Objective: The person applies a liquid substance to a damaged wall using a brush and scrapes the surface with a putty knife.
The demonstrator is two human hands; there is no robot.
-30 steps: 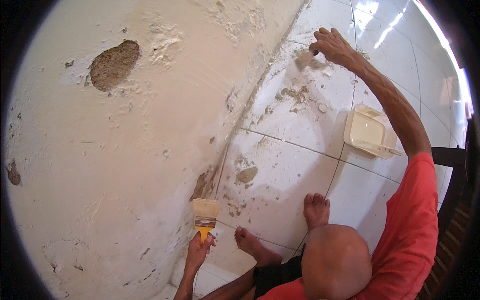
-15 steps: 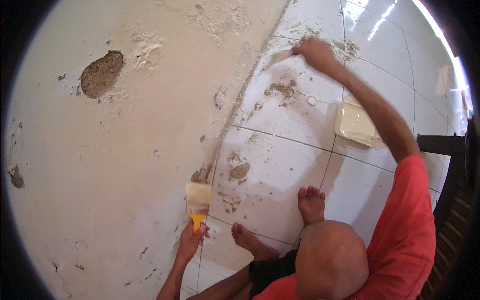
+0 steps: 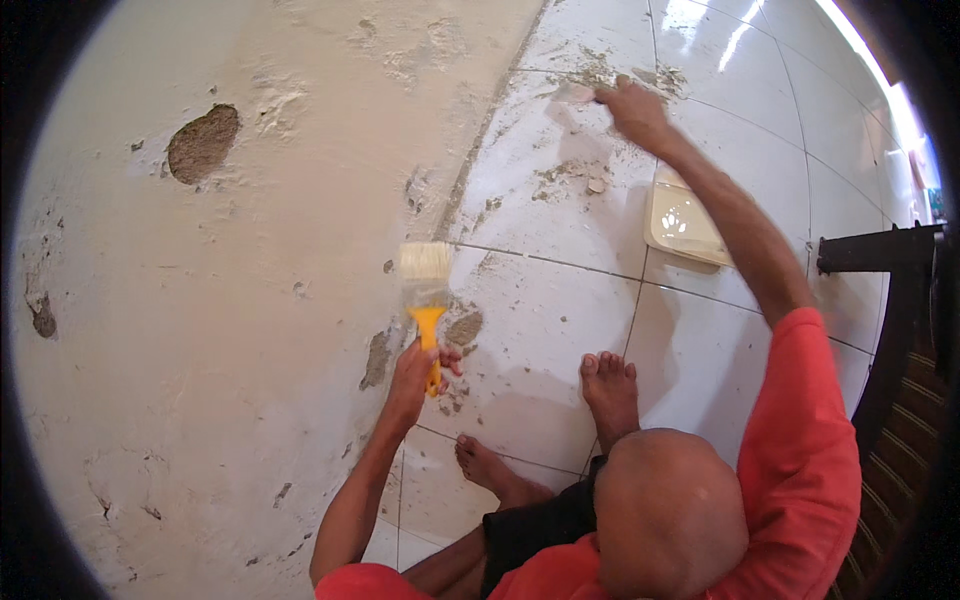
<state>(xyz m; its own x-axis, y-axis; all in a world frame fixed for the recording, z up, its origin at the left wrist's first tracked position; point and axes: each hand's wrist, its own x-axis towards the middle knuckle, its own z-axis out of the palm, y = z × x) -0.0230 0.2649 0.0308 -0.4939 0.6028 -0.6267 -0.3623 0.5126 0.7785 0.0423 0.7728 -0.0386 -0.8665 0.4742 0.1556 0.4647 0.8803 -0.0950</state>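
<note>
Paintbrush (image 3: 427,320) with a yellow handle and wide, pale bristles is grasped in the left hand (image 3: 410,375), its fingers wrapped around the handle and its bristles pointing away from the person. In the view it overlaps the line where the cream wall (image 3: 270,400) meets the white tiled floor (image 3: 545,325); whether the bristles touch either surface cannot be told. The right hand (image 3: 634,115), at the end of an outstretched arm, grips a flat-bladed tool (image 3: 576,94), slightly blurred, whose blade points toward the wall, low over the floor among crumbly debris (image 3: 596,72). More brownish crumbs and a small pale flake (image 3: 597,185) lie scattered on the tiles nearer the person. Just beside the right forearm, and partly hidden by it, a cream rectangular tub (image 3: 651,222) stands on the floor with shiny, pale contents. The wall is pitted and flaking, with a large brown hollow (image 3: 204,145) on the left and a smaller bare patch (image 3: 375,360) near the left hand. Two bare feet (image 3: 609,388) rest on the tiles below a red shirt and black shorts (image 3: 535,520), and dark furniture (image 3: 870,252) stands along the right edge.
</note>
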